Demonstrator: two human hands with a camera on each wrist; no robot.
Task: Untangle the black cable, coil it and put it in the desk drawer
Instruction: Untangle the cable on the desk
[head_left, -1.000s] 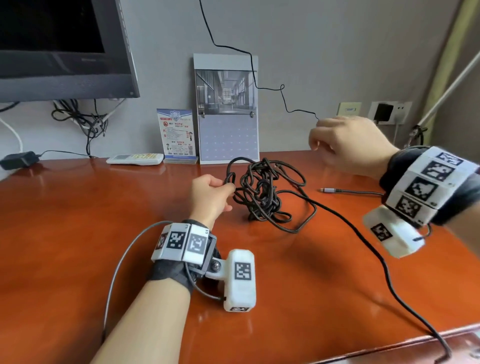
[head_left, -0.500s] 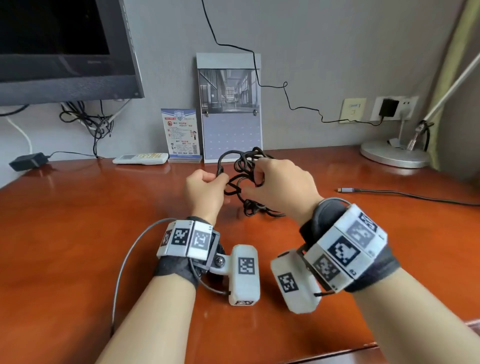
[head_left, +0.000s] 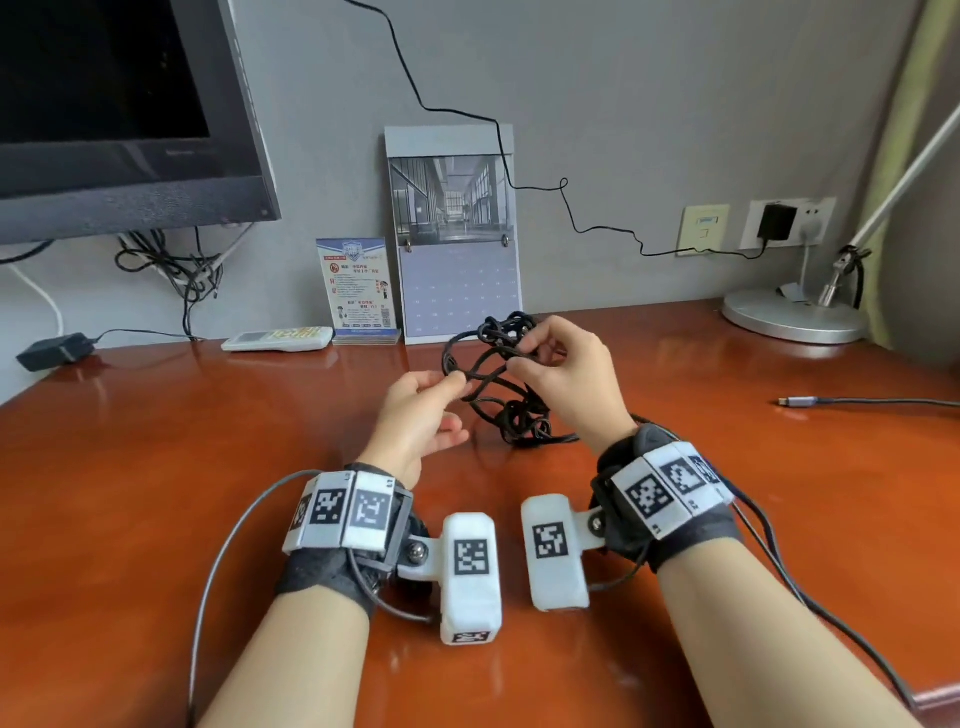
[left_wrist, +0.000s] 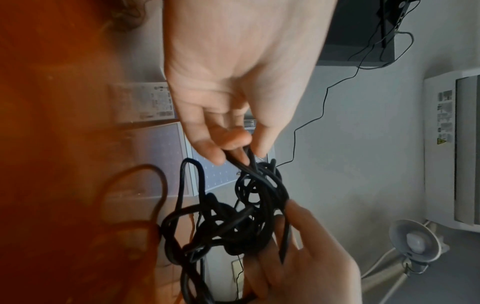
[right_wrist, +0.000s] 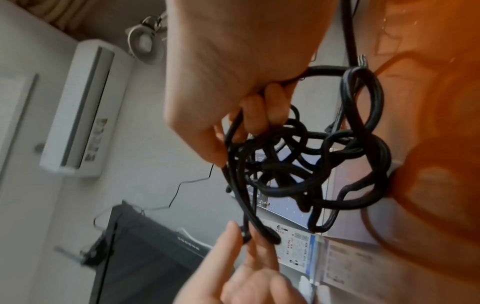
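Observation:
The black cable (head_left: 506, 387) is a tangled knot of loops held just above the red-brown desk (head_left: 156, 467), its lowest loops touching the wood. My left hand (head_left: 423, 410) pinches a strand at the knot's left side between thumb and fingertips (left_wrist: 231, 142). My right hand (head_left: 563, 376) grips strands at the top right of the tangle (right_wrist: 298, 164), fingers curled round them. The same tangle (left_wrist: 228, 222) fills the left wrist view. One end trails off under my right wrist. No drawer shows.
A monitor (head_left: 119, 114) hangs at the back left, a calendar (head_left: 457, 244), a card stand (head_left: 358, 283) and a remote (head_left: 278, 339) stand along the wall. A lamp base (head_left: 789, 317) sits back right. A grey USB cable (head_left: 857, 401) lies at right.
My right hand came in from the upper right and took hold of the tangle. Both hands have lifted the knot off the desk and pulled it slightly apart.

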